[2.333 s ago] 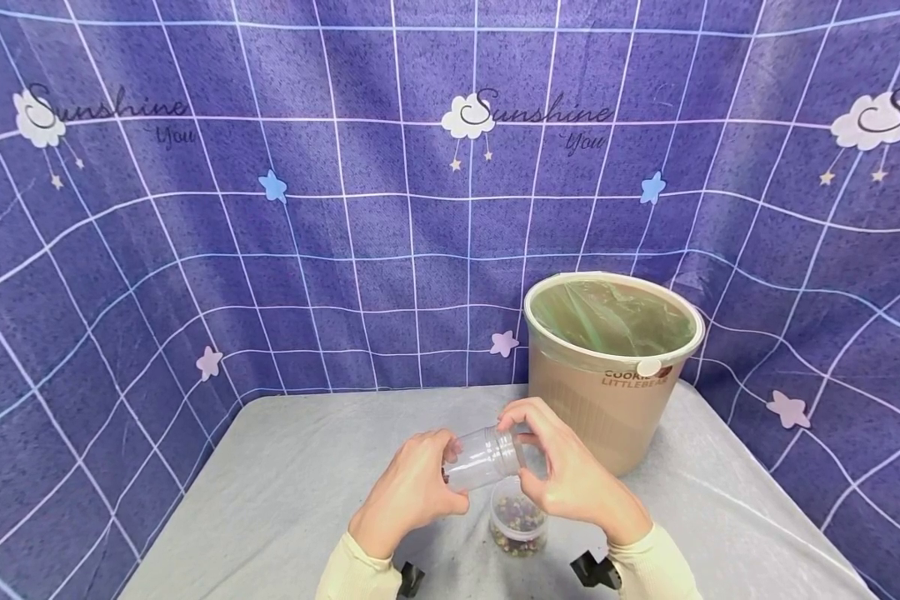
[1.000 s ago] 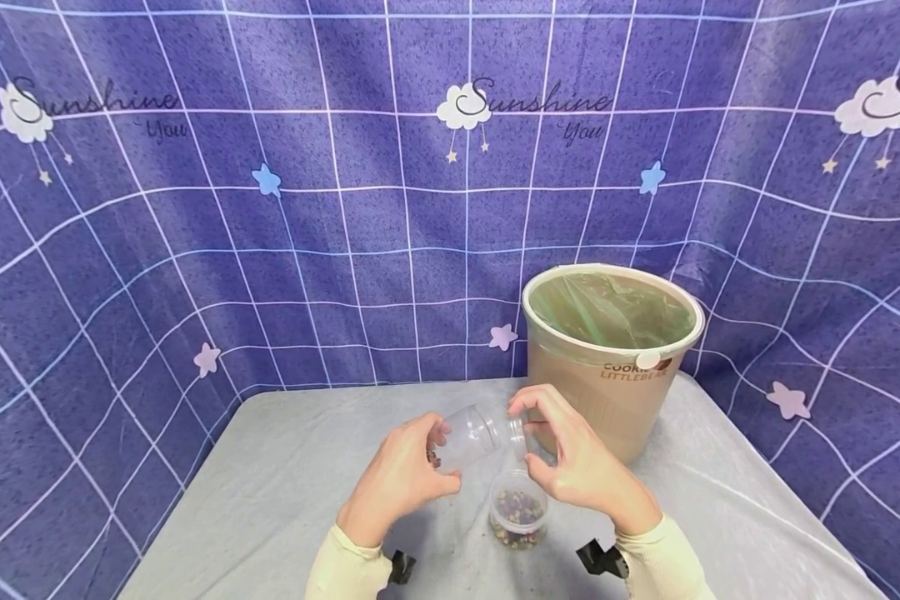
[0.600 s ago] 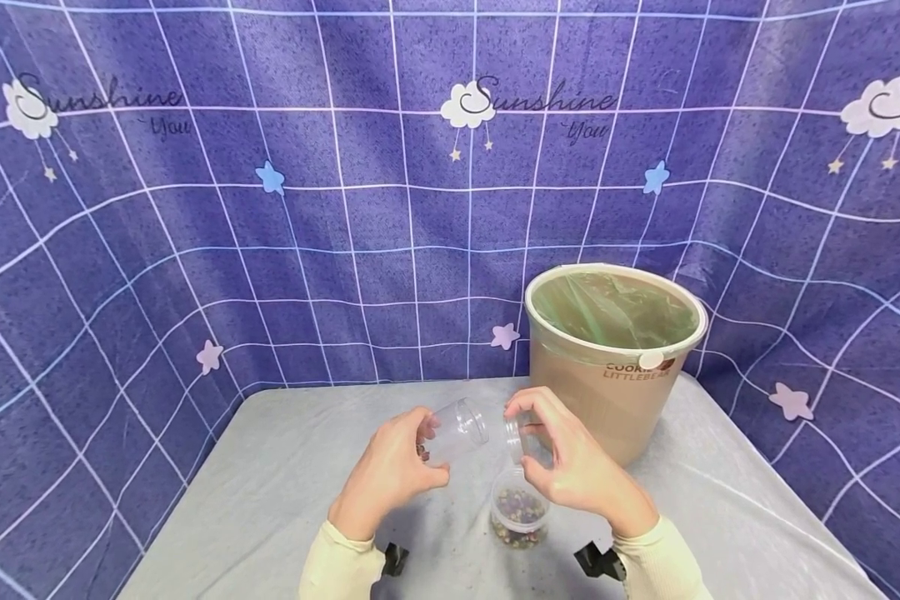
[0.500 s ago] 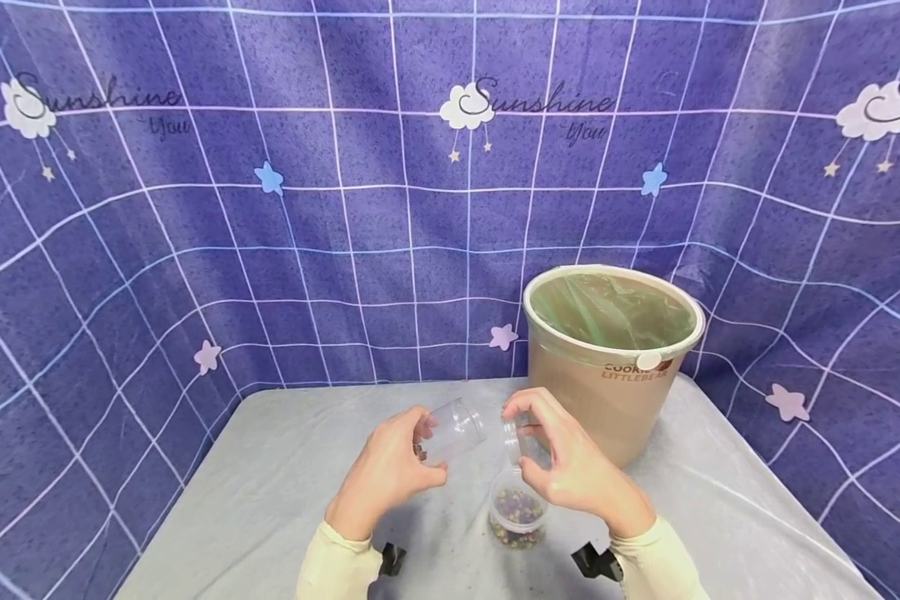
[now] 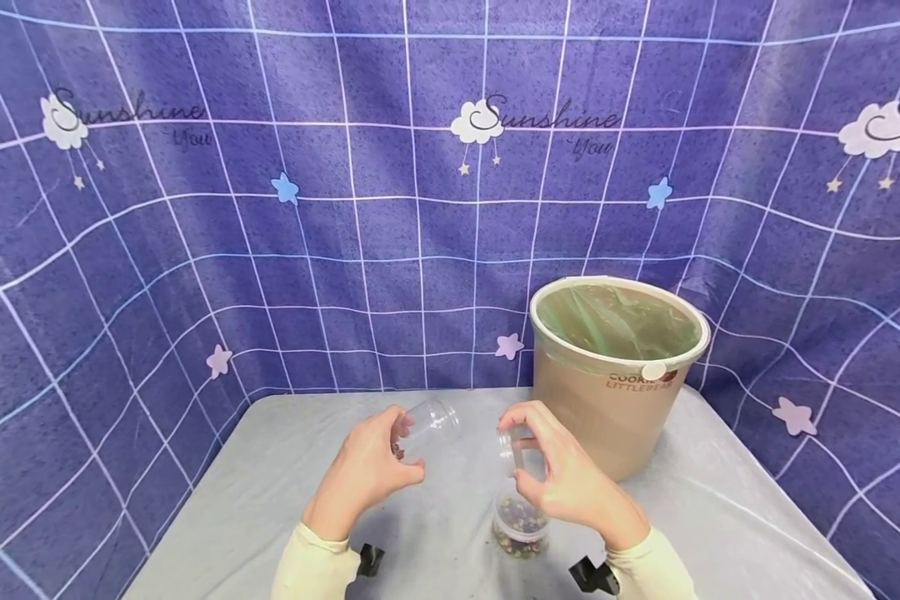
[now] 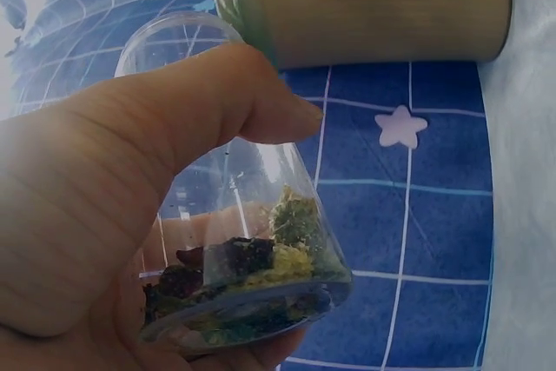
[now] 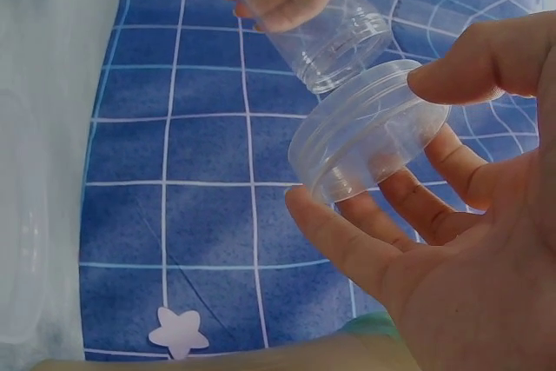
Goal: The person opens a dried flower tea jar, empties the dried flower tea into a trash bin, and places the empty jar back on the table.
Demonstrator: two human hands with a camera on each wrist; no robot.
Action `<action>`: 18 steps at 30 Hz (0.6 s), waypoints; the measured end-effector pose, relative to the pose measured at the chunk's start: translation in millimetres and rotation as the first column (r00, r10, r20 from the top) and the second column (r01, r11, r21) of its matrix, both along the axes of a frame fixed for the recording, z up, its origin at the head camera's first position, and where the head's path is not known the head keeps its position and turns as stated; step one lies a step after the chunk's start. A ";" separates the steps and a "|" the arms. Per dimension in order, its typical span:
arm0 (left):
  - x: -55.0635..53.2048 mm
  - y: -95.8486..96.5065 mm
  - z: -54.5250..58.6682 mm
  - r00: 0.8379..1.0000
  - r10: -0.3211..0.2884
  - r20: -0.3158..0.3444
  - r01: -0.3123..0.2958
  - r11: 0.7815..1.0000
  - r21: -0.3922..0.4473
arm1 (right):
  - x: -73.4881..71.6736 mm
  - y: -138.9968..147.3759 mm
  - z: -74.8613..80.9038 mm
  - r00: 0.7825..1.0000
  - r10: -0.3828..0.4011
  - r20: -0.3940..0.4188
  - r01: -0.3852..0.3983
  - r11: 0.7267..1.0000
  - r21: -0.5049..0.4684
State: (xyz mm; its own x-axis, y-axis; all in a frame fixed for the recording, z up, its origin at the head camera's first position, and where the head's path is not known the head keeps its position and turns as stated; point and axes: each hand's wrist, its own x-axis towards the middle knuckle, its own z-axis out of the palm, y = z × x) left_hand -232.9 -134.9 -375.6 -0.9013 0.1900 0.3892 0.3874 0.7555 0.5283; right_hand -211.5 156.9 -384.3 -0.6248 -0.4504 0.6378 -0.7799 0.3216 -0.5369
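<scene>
I record round clear-plastic lid removed, right hand pinching it; left hand grips cylindrical clear-plastic jar, yellow-and-dark flaky contents unemptied.

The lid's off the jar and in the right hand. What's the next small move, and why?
I'd probably have the right hand set the lid down on the table. The lid is apart from the jar and occupies that hand, while the left hand grips the tilted jar, its dried pieces gathered at the base.
</scene>
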 end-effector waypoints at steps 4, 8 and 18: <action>-1.6 -10.5 0.1 1.000 0.015 -0.019 -0.015 1.000 -0.010 | 1.3 -4.3 -2.9 1.000 0.014 -0.007 -0.014 1.000 -0.011; -2.8 -20.3 -0.2 0.999 0.029 -0.028 -0.029 1.000 -0.011 | 3.0 -8.6 -2.6 1.000 0.019 -0.006 -0.019 1.000 -0.013; -5.2 -34.7 4.6 0.999 0.047 -0.021 -0.047 0.999 -0.006 | 4.2 -11.5 -2.6 0.999 -0.011 -0.030 0.012 1.000 0.021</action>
State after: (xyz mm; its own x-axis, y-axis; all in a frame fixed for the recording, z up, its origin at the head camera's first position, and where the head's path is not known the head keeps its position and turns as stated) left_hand -238.1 -169.6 -371.0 -0.9011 0.1501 0.4067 0.3622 0.7763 0.5160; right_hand -207.3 145.4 -386.9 -0.6108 -0.4565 0.6470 -0.7917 0.3417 -0.5064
